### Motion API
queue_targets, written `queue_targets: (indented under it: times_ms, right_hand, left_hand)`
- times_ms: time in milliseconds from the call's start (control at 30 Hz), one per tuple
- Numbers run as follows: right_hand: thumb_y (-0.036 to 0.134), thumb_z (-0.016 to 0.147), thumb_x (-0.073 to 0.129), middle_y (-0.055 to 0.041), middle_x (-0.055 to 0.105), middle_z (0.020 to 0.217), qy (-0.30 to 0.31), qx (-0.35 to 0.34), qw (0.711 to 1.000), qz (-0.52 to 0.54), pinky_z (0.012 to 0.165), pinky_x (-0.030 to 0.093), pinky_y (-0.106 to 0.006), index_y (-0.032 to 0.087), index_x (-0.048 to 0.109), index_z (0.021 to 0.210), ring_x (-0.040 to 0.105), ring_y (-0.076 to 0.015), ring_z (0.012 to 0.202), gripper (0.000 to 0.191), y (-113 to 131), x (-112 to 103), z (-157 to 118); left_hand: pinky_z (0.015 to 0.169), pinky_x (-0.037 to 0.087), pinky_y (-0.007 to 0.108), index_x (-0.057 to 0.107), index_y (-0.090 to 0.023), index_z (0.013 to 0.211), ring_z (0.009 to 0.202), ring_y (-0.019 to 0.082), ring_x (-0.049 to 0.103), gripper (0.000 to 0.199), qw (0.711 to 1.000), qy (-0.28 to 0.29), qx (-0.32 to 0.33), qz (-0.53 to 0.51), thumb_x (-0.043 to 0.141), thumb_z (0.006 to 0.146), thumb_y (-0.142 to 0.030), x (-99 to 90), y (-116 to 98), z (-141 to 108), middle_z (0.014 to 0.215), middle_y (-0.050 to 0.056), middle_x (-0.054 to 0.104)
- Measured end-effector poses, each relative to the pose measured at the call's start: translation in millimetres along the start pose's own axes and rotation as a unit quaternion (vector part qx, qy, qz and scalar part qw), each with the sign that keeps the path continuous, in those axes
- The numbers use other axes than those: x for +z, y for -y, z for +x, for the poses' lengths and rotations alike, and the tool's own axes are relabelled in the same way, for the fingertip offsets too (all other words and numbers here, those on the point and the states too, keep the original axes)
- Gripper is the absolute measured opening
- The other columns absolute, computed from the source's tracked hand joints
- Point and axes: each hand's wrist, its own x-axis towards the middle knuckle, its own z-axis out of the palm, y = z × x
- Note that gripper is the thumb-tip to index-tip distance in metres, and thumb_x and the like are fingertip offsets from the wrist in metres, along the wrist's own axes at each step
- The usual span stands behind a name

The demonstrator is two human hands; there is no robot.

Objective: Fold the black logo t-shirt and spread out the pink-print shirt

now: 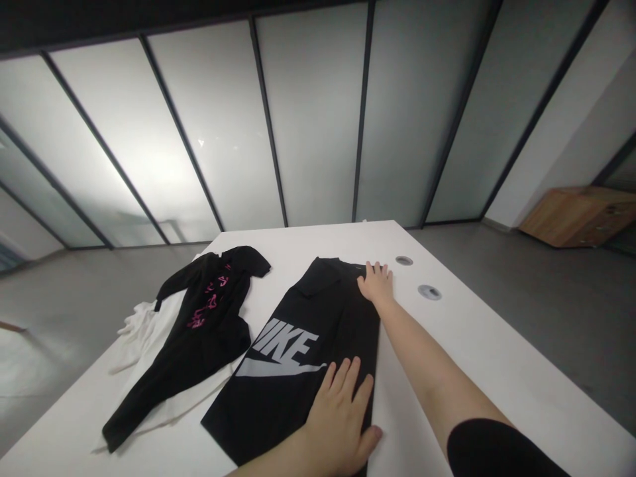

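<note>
Left hand (338, 414), right hand (377, 285) flat on black shirt (342, 321), each grip released; cabinet (571, 213) beyond.

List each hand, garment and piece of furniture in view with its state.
Black NIKE shirt: lying fairly flat, front up.
Left hand: open, palm down on that shirt.
Right hand: open, palm down at its far end.
Pink-lettered shirt: rumpled.
White garment: crumpled, partly covered by the pink-lettered one.
Table: supporting the garments.
Wooden cabinet: open or shut, cannot tell.
</note>
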Motion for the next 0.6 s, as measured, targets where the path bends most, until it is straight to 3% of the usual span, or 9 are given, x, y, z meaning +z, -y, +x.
queue_targets:
  times_ms: [133,267,333,433,600]
  right_hand:
    - [0.034,0.105,0.039,-0.0267,0.052,0.154,-0.043,-0.017,0.999,0.000,0.117,0.034,-0.051,0.007,0.052,0.150,0.047,-0.0400,0.143,0.054,4,-6,-3]
    - [0.029,0.106,0.036,-0.0235,0.070,0.125,-0.012,-0.027,1.000,-0.003,0.098,0.050,-0.041,0.009,0.068,0.127,0.068,-0.0322,0.112,0.044,5,-8,0]
    - [0.027,0.106,0.037,-0.0237,0.071,0.123,-0.004,-0.031,0.999,-0.008,0.096,0.051,-0.039,0.008,0.069,0.126,0.069,-0.0316,0.111,0.043,5,-7,3]
    - [0.024,0.105,0.039,-0.0254,0.069,0.127,-0.002,-0.034,0.999,-0.016,0.099,0.050,-0.038,0.005,0.068,0.128,0.067,-0.0329,0.118,0.041,7,-6,7]
    - [0.020,0.104,0.038,-0.0285,0.066,0.132,0.007,-0.033,0.999,-0.021,0.104,0.049,-0.043,0.004,0.065,0.136,0.063,-0.0356,0.123,0.046,12,-5,13]
  left_hand:
    - [0.129,0.025,0.057,0.043,-0.020,0.162,0.157,0.038,0.033,0.072,0.999,-0.029,0.006,0.015,0.046,0.104,-0.064,3.0,-3,2,0.168,0.019,0.039]
    - [0.119,0.038,0.056,0.062,-0.020,0.136,0.129,0.035,0.054,0.054,1.000,-0.012,-0.021,0.012,0.059,0.099,-0.059,-1.8,-12,6,0.135,0.015,0.061]
    - [0.110,0.045,0.054,0.065,-0.020,0.123,0.118,0.034,0.056,0.045,0.999,0.004,-0.034,0.013,0.062,0.097,-0.057,-7.2,-15,6,0.124,0.013,0.062]
    - [0.104,0.049,0.051,0.066,-0.021,0.119,0.114,0.032,0.056,0.040,0.999,0.013,-0.031,0.010,0.061,0.099,-0.054,-15.2,-13,6,0.121,0.012,0.061]
    - [0.115,0.042,0.049,0.065,-0.024,0.129,0.123,0.030,0.056,0.043,1.000,-0.008,-0.002,-0.018,0.065,0.098,-0.053,-17.6,-3,4,0.130,0.010,0.063]
